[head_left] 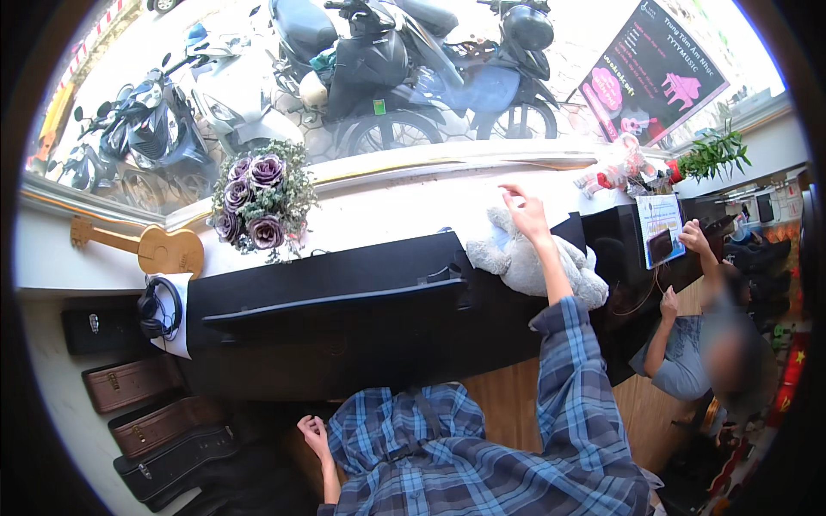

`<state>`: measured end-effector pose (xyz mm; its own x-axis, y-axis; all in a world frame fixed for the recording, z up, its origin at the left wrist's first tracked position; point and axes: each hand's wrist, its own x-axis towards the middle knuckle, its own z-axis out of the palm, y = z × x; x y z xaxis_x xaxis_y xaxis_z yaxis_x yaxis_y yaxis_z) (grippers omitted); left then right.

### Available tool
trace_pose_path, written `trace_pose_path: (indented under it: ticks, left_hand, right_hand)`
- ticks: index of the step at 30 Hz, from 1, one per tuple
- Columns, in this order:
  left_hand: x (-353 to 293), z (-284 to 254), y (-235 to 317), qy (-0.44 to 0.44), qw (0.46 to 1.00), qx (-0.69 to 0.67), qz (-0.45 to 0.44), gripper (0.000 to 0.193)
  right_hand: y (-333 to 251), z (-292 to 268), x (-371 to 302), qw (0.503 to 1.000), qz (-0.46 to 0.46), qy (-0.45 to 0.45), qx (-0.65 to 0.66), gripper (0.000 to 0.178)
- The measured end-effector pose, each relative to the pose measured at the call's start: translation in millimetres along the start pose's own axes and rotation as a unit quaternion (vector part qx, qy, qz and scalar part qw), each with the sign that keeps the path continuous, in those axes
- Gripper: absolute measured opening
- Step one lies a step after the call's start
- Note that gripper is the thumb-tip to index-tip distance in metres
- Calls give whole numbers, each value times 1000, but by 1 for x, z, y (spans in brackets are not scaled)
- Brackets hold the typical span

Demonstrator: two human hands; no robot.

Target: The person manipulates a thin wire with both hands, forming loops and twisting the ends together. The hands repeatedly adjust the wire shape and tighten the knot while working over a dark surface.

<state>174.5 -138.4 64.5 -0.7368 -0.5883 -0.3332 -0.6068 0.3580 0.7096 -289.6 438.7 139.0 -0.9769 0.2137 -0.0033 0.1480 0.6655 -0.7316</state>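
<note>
My right hand (527,215) reaches forward over a grey plush toy (542,267) lying on the black piano-like top (344,267). Its fingers are spread, and the wrist passes just above the toy's fur; whether they touch I cannot tell. Low on the left, beside my plaid shirt, hangs my left hand (316,436). Its fingers are loosely bent and somewhat apart, with nothing visible in them. A long dark panel (335,301) rises from the black top between me and the window ledge.
Purple flowers (258,202) and a small wooden guitar (163,249) rest along the white ledge, near black headphones (159,307). Instrument cases (138,383) stand at left. At right, another person's hand (691,236) is by a sheet (661,211) with a phone (660,247).
</note>
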Motion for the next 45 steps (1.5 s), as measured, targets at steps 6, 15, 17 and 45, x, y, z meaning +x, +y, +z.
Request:
trace_pose_path:
  ticks: [6,15,17,45]
  left_hand:
    - [-6,34,200,-1,981,62,182,23]
    - [121,240,448,-116,841,153,506,17]
    - [180,301,453,-187,866,243,396,29]
    - [85,87,502,-179,905,-240,303,28]
  right_hand:
    - [65,93,85,968,29,-206,-137,39]
    - [76,115,96,944,108,-262,-168,51]
    - [70,117,91,946,122,-246,-173,47]
    - [-215,-50,-36,923,-193,-56,329,25]
